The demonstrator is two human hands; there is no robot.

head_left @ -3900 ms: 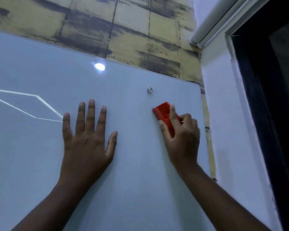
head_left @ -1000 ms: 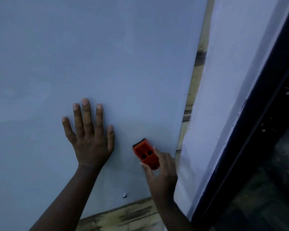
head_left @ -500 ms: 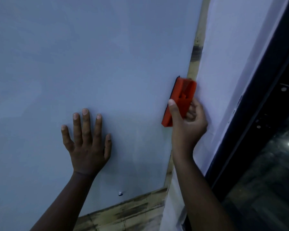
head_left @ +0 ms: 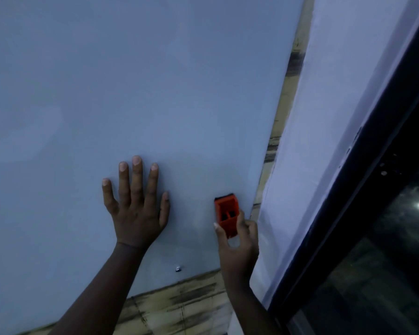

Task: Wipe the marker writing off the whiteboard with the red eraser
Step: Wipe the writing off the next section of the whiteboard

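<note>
Right hand (head_left: 238, 247) grips red eraser (head_left: 226, 215) near whiteboard's (head_left: 155, 81) lower right corner; left hand (head_left: 137, 206) flat, fingers spread on board. No marker writing visible here; task looks nearly done.

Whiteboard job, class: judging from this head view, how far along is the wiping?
Done: the visible whiteboard shows no writing. In hand: the right hand grips the red eraser near the lower right corner; the left hand lies flat. Left: areas out of view cannot be judged.
</note>
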